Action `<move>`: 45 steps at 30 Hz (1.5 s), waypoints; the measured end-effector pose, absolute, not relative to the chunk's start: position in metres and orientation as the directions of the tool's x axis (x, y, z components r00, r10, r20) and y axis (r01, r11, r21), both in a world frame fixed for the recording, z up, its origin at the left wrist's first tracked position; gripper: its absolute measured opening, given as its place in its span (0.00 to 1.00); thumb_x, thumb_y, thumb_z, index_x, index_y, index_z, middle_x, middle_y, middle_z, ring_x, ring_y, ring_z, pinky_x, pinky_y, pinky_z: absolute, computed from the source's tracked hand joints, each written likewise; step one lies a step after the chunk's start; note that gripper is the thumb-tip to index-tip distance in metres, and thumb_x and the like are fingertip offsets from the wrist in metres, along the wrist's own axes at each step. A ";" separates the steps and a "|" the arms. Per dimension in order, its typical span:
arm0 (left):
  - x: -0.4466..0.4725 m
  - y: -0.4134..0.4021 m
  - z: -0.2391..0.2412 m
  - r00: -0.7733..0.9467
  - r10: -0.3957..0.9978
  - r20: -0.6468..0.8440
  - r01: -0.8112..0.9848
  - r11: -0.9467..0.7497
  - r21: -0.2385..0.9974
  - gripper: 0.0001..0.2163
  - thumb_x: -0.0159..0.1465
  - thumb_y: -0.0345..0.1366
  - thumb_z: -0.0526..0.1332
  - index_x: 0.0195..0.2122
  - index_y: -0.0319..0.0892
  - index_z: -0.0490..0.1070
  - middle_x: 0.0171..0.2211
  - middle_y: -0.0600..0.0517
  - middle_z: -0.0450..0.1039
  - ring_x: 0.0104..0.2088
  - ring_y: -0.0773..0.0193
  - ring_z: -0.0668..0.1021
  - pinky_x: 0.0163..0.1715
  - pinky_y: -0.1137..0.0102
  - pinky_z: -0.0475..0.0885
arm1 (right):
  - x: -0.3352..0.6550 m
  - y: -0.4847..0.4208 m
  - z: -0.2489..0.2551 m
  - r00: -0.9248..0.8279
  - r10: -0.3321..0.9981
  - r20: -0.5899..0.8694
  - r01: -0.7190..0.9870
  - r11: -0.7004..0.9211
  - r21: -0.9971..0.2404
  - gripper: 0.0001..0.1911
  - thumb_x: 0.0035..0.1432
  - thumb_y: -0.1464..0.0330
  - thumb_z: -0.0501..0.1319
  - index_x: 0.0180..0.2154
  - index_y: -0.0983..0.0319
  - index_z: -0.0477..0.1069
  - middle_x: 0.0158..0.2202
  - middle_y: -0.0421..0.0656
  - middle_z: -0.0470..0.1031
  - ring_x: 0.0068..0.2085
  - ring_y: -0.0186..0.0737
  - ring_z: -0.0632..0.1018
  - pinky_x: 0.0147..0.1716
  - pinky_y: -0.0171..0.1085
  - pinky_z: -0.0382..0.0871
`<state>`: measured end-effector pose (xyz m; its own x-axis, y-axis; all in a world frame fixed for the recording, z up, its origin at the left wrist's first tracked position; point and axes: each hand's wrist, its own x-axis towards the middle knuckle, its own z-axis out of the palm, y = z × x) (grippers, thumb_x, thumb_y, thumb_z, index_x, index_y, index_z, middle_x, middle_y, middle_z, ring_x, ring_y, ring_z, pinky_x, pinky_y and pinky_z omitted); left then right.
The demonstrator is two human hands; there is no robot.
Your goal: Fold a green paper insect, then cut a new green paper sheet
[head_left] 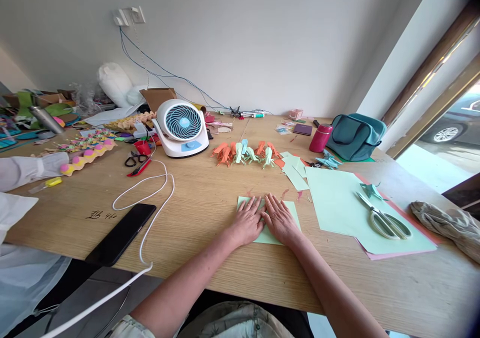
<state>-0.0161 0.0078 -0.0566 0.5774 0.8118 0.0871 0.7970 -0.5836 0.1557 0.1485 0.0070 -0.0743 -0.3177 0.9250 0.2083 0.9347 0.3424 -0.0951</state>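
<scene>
A pale green sheet of paper [270, 235] lies flat on the wooden table in front of me. My left hand [246, 220] rests palm down on its left part, fingers stretched out. Beside it, my right hand [278, 218] is also laid flat on the sheet, and the two hands touch near the thumbs. Both hide the middle of the paper. Beyond them stands a row of folded orange, green and blue paper figures [245, 153]. Smaller cut green paper pieces [295, 174] lie just right of that row.
Large green sheets [333, 203] carry scissors [386, 223] at right. Behind are a pink bottle [320, 138] and a teal bag [356, 137]. Leftward stand a fan [183, 128], a phone [122, 234] and a looping white cable [144, 193]. Another person's sleeve [33, 170] reaches in from the left.
</scene>
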 end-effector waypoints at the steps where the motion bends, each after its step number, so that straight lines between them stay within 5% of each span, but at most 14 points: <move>1: -0.016 0.007 -0.057 0.568 0.819 0.083 0.806 -0.574 0.143 0.27 0.70 0.43 0.44 0.69 0.42 0.47 0.70 0.44 0.44 0.69 0.48 0.51 0.65 0.48 0.50 | 0.148 0.007 -0.074 -0.317 0.925 0.208 0.935 0.342 -0.092 0.32 0.71 0.56 0.41 0.67 0.70 0.53 0.69 0.53 0.49 0.69 0.47 0.54 0.66 0.47 0.48; 11: -0.016 0.007 -0.055 0.559 0.828 0.052 0.819 -0.561 0.124 0.29 0.69 0.44 0.43 0.69 0.36 0.47 0.70 0.44 0.43 0.70 0.51 0.49 0.66 0.51 0.49 | 0.144 0.002 -0.067 -0.273 0.946 0.176 0.951 0.293 -0.100 0.32 0.70 0.56 0.43 0.66 0.70 0.55 0.69 0.54 0.50 0.69 0.48 0.53 0.67 0.48 0.44; 19: -0.015 0.007 -0.060 0.557 0.826 0.085 0.814 -0.564 0.140 0.27 0.70 0.41 0.42 0.68 0.38 0.48 0.70 0.45 0.46 0.70 0.51 0.50 0.66 0.51 0.49 | 0.126 -0.008 -0.062 -0.152 0.981 0.119 0.975 0.168 -0.142 0.28 0.70 0.63 0.44 0.65 0.70 0.57 0.68 0.56 0.52 0.68 0.51 0.56 0.64 0.49 0.50; 38: -0.017 0.007 -0.053 0.599 0.797 0.072 0.787 -0.603 0.131 0.27 0.70 0.45 0.45 0.68 0.41 0.48 0.71 0.43 0.40 0.70 0.49 0.46 0.65 0.48 0.46 | 0.147 -0.024 -0.064 -0.110 0.986 0.129 0.989 0.122 -0.089 0.30 0.69 0.59 0.47 0.67 0.65 0.54 0.70 0.54 0.48 0.69 0.52 0.54 0.66 0.51 0.45; 45: -0.012 0.009 -0.047 0.706 0.707 0.050 0.692 -0.703 0.168 0.26 0.70 0.39 0.46 0.67 0.37 0.49 0.69 0.43 0.51 0.68 0.57 0.55 0.65 0.60 0.53 | 0.146 -0.024 -0.065 -0.112 0.984 0.138 0.988 0.125 -0.091 0.29 0.69 0.59 0.48 0.67 0.63 0.54 0.70 0.53 0.49 0.69 0.52 0.54 0.65 0.50 0.46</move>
